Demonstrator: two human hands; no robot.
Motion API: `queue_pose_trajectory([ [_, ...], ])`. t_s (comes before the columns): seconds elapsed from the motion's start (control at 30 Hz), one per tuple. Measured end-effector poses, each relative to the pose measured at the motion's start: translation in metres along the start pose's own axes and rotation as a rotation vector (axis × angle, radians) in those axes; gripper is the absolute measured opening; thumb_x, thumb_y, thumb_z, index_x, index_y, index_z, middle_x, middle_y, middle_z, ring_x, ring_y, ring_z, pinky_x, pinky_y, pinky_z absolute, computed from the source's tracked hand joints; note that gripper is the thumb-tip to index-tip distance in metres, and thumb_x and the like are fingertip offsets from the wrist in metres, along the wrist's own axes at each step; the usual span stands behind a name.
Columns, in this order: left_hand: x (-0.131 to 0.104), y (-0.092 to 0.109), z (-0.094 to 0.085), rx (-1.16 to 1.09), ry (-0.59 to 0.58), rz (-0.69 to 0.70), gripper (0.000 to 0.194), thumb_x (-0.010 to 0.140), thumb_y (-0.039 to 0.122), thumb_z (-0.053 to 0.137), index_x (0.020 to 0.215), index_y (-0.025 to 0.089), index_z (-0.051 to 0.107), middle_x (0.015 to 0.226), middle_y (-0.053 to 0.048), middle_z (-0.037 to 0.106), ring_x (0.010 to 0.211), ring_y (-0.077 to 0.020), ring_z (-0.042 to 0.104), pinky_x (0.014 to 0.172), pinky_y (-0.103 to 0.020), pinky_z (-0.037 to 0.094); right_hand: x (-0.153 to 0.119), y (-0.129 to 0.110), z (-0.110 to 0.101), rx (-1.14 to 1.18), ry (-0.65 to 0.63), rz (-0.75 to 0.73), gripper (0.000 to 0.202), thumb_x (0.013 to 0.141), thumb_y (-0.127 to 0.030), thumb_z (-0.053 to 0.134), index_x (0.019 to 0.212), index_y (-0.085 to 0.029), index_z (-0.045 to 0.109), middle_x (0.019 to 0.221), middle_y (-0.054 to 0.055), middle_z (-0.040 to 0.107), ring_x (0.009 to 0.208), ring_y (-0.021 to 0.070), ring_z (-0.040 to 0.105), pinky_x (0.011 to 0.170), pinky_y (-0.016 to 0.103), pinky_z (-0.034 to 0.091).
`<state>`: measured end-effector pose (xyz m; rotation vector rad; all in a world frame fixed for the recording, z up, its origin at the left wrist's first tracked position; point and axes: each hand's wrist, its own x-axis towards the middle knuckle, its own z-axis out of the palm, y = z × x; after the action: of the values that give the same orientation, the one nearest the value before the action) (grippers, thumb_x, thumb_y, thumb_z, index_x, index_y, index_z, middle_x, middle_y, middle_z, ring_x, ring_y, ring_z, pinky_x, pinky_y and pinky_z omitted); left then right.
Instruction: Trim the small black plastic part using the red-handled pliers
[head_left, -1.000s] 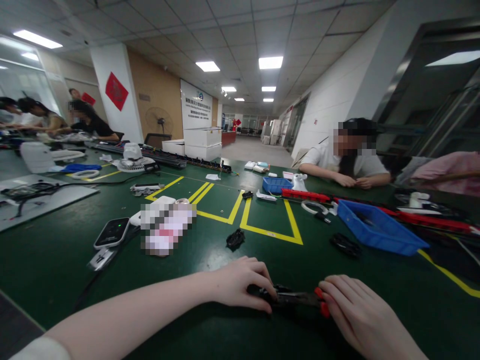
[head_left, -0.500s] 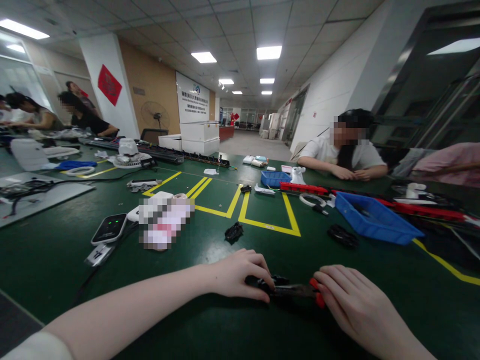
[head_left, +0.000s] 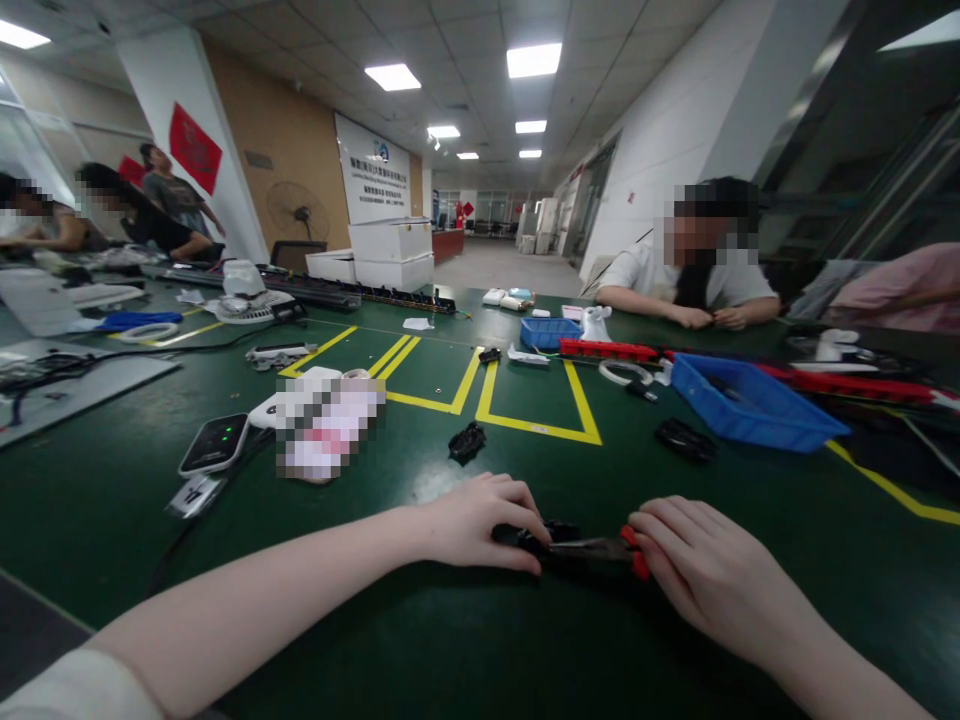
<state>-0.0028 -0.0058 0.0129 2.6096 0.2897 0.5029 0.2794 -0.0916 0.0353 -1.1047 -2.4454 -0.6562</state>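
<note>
Pliers (head_left: pixel 606 549) and a small black part (head_left: pixel 531 542) between my hands, toward the near edge of the bench (head_left: pixel 420 650).
My right hand (head_left: pixel 701 555) grips the red handles (head_left: pixel 638 556), the slim grey nose (head_left: pixel 592 548) pointing at the part my left hand (head_left: pixel 484 525) pinches; that looks dark and lumpy, finer shape hidden.

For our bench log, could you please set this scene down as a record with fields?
Left hand: holds a small black part
Right hand: grips red-handled pliers
Tool direction: toward the left hand
Tip contact: too dark to tell
Ahead of the hands: black bundle
Right side: large blue tray, second black bundle beside it
Left side: device with green lights
Surface: green table with yellow tape
</note>
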Motion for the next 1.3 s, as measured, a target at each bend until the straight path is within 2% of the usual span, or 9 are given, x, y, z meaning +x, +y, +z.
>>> queue_pose_trajectory([
  [0.4, -0.002, -0.003, 0.001, 0.007, 0.000, 0.018, 0.027, 0.088, 0.038, 0.068, 0.110, 0.022, 0.067, 0.109, -0.006, 0.061, 0.101, -0.0205, 0.057, 0.087, -0.030, 0.040, -0.001, -0.006, 0.006, 0.032, 0.005, 0.031, 0.027, 0.096, -0.022, 0.041, 0.091, -0.016, 0.067, 0.087, 0.008, 0.069, 0.076, 0.0177, 0.063, 0.070, 0.030, 0.049],
  [0.67, -0.001, -0.001, 0.000, 0.013, -0.008, 0.004, 0.027, 0.088, 0.038, 0.068, 0.109, 0.021, 0.067, 0.109, -0.006, 0.061, 0.101, -0.0211, 0.058, 0.088, -0.031, 0.040, 0.000, -0.002, 0.003, 0.015, -0.013, 0.014, 0.027, 0.096, -0.024, 0.041, 0.093, -0.017, 0.067, 0.087, 0.008, 0.069, 0.078, 0.0186, 0.062, 0.072, 0.031, 0.047],
  [0.87, -0.001, 0.001, -0.002, 0.042, -0.045, -0.012, 0.027, 0.092, 0.037, 0.063, 0.114, 0.023, 0.065, 0.111, -0.007, 0.060, 0.102, -0.0223, 0.056, 0.088, -0.032, 0.040, -0.003, 0.000, 0.006, 0.001, -0.034, 0.016, 0.036, 0.094, -0.049, 0.048, 0.093, -0.017, 0.065, 0.087, 0.010, 0.067, 0.078, 0.0219, 0.061, 0.070, 0.034, 0.046],
  [0.93, -0.001, 0.001, -0.002, 0.049, -0.050, -0.017, 0.026, 0.093, 0.038, 0.061, 0.115, 0.023, 0.064, 0.110, -0.006, 0.060, 0.102, -0.0218, 0.056, 0.088, -0.032, 0.040, -0.003, -0.001, 0.008, -0.024, -0.041, 0.024, 0.040, 0.092, -0.052, 0.049, 0.093, -0.016, 0.065, 0.088, 0.011, 0.067, 0.078, 0.0228, 0.061, 0.071, 0.035, 0.046],
  [1.3, -0.001, 0.004, -0.004, 0.055, -0.028, -0.018, 0.025, 0.098, 0.035, 0.054, 0.117, 0.020, 0.061, 0.108, -0.006, 0.060, 0.099, -0.0199, 0.056, 0.087, -0.030, 0.039, -0.006, -0.001, 0.012, -0.013, -0.050, 0.045, 0.036, 0.094, -0.047, 0.047, 0.095, -0.015, 0.062, 0.089, 0.010, 0.065, 0.076, 0.0199, 0.060, 0.067, 0.031, 0.048],
])
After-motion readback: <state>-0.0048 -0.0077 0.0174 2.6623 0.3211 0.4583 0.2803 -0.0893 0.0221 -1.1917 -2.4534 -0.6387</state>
